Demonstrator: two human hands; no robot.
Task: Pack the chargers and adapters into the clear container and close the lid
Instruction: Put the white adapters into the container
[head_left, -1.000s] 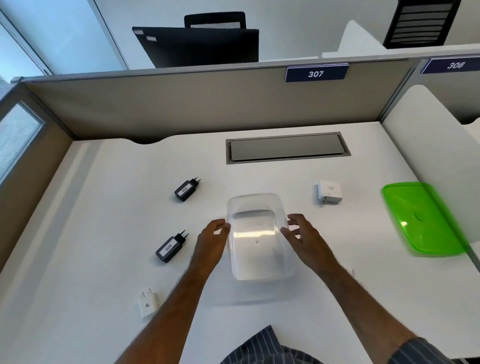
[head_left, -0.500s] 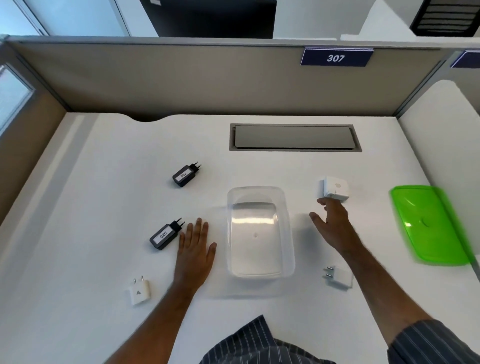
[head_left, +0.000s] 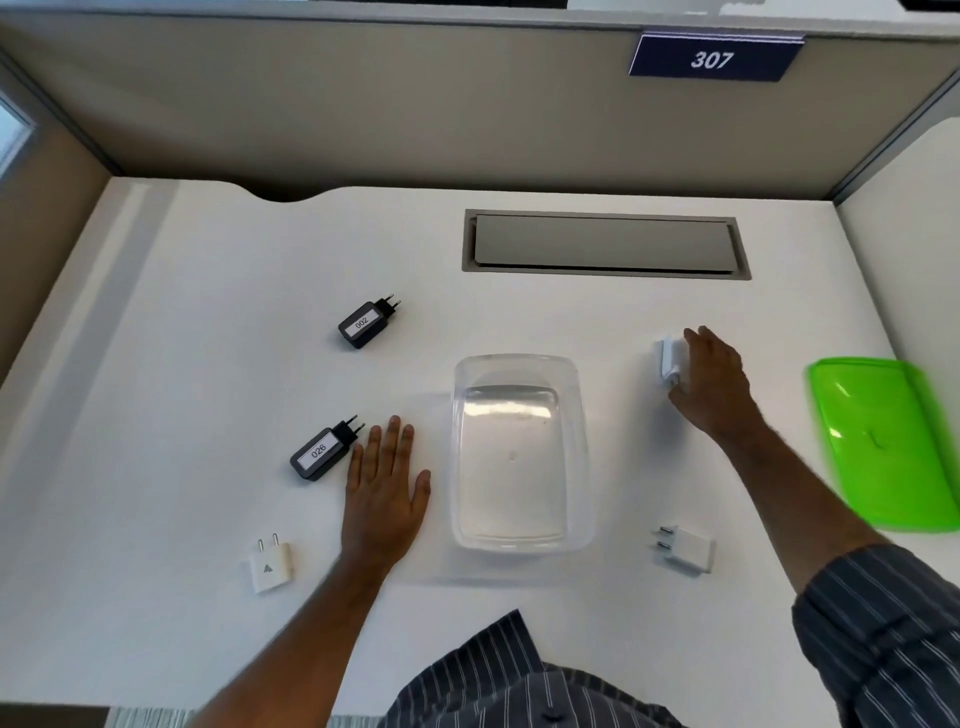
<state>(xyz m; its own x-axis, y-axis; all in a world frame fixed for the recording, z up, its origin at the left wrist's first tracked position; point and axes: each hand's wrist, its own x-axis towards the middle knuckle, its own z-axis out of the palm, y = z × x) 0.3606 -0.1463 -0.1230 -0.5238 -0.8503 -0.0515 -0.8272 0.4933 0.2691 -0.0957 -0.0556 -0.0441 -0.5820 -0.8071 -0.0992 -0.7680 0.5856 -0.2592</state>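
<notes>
Head view shows our right hand (head_left: 714, 384) curled over the white charger (head_left: 670, 362), fingers on its far edge and thumb near its base; the grip looks to be closing on it, though we cannot tell whether it is firmly pinched or lifted clear of the desk (head_left: 208, 312). Our left hand (head_left: 387, 483) lies flat and released, palm down. Left of the grip stands the clear container (head_left: 521, 452), empty and open; its green lid (head_left: 891, 447) lies right of the grip. A second white adapter (head_left: 684, 550) sits nearer us than the grip, and far left of it are the black charger marked 002 (head_left: 368, 325), the black one marked 026 (head_left: 324, 451) touching our left fingers, and a small white plug (head_left: 270, 565). Our worry is a loose hold: the smooth casing could slip during the carry and miss the rim, or knock the light container, which neither hand steadies. Under everything is a white, matte top with a grey cable hatch (head_left: 605, 244), boxed in by beige partitions bearing a sign reading 307 (head_left: 712, 60)
</notes>
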